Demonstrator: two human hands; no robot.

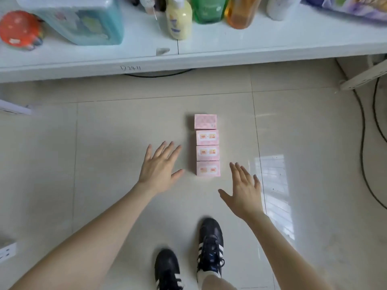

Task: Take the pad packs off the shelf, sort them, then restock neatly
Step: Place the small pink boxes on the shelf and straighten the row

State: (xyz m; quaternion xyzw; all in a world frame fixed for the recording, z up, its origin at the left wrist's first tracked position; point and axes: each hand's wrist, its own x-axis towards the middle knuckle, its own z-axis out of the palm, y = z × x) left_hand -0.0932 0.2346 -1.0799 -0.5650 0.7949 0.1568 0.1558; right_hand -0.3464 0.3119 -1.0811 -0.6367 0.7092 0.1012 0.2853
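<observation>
Four pink pad packs (207,145) are seen on the tiled floor (125,132), laid flat in a single straight row, each touching the next. The row is set at a right angle to the front edge of the white shelf (146,59) and lies well apart from that edge. The pack farthest from the person (205,121) is turned differently from the other three (its patterned face shows no picture panels) and sits slightly out of line with them.

The left hand (160,170) is held just beside the row on its left, palm down, its fingers (167,151) straight and spread apart, with nothing gripped. The right hand (244,191) is held near the closest pack (208,168) on the row's right, its fingers (240,172) likewise straight and apart, with nothing gripped. No pack is touched by either hand.

On the shelf a yellow bottle (179,19), a green bottle (208,9), an orange bottle (240,13), a large teal container (83,19) and a red round object (19,29) are stood. Two dark shoes with white stripes (210,245) are seen on the floor below the hands. Black cables (363,143) are trailed across the floor at the right.
</observation>
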